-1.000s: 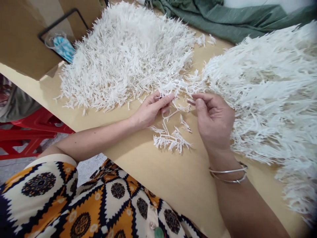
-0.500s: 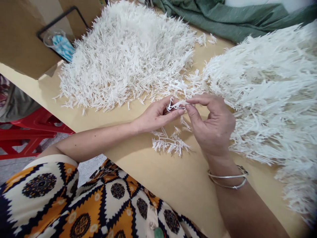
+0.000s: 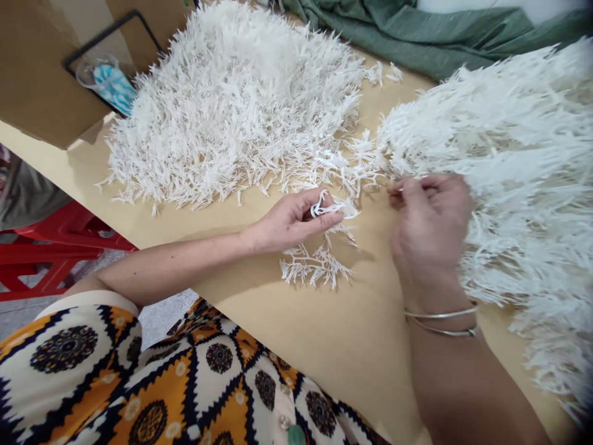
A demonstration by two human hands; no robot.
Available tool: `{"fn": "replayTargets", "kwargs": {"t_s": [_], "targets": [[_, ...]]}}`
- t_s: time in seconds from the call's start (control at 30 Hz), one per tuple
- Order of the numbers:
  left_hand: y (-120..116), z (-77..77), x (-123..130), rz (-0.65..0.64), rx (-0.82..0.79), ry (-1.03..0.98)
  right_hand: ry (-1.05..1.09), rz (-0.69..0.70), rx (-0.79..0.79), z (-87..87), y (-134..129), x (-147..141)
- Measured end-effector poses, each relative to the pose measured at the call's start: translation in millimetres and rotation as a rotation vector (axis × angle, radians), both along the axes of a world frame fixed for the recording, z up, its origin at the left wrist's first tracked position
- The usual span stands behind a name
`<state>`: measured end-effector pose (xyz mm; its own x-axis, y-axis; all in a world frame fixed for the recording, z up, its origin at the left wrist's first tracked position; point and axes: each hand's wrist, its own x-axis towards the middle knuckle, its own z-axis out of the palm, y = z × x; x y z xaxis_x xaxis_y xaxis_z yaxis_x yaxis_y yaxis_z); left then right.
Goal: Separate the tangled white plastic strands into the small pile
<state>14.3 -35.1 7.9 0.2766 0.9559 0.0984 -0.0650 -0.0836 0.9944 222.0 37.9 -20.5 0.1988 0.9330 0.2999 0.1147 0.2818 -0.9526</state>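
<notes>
My left hand (image 3: 299, 219) pinches a white branched plastic sprig (image 3: 330, 210) between thumb and fingers, above the table. My right hand (image 3: 430, 222) is to its right, at the edge of the large heap of long white sprigs (image 3: 509, 161). It is blurred, with thumb and fingers drawn together; what they hold, if anything, I cannot make out. Below my left hand, a few small white sprigs (image 3: 315, 267) lie on the tan tabletop (image 3: 278, 309). Behind the hands spreads a broad heap of short white sprigs (image 3: 241, 105).
At the back left stands a cardboard box (image 3: 41, 68) with a black wire frame (image 3: 109, 40) and a blue-and-white striped item (image 3: 113, 86) against it. Green cloth (image 3: 393, 37) lies along the back. Red stools (image 3: 55, 238) are beyond the table's left edge.
My right hand has moved right, away from the sprig in my left hand, toward the heap of long sprigs. My left hand keeps its grip in nearly the same place.
</notes>
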Motion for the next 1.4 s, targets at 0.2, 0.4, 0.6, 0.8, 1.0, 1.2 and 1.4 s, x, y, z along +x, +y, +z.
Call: {"fn": "replayTargets", "kwargs": {"t_s": [0.2,0.4,0.6,0.8,1.0,1.2,1.4], "targets": [[1.8,0.7,-0.7,0.060,-0.107,-0.017,-0.292,0.238,0.107,26.7,-16.1,-3.0],[2.1,-2.6,0.8,0.071,-0.068,-0.002,-0.460,0.464,0.152,41.9,-33.0,-12.5],[3.8,-5.7,0.5,0.102,0.021,0.109,-0.202,0.366,0.022,11.6,-29.9,-18.4],[-4.8,1.9,1.0,0.039,0.093,0.153,0.024,0.147,0.019,-17.9,10.9,9.4],[-1.9,-0.2,3.1,0.034,0.027,0.071,-0.216,0.172,0.120,3.2,5.7,13.2],[3.8,-8.6,2.1,0.071,-0.067,0.035,-0.404,0.297,0.103,44.7,-29.8,-8.4],[1.9,-4.3,1.1,0.067,-0.012,0.099,-0.514,0.466,0.175,45.2,-33.8,-12.5]]}}
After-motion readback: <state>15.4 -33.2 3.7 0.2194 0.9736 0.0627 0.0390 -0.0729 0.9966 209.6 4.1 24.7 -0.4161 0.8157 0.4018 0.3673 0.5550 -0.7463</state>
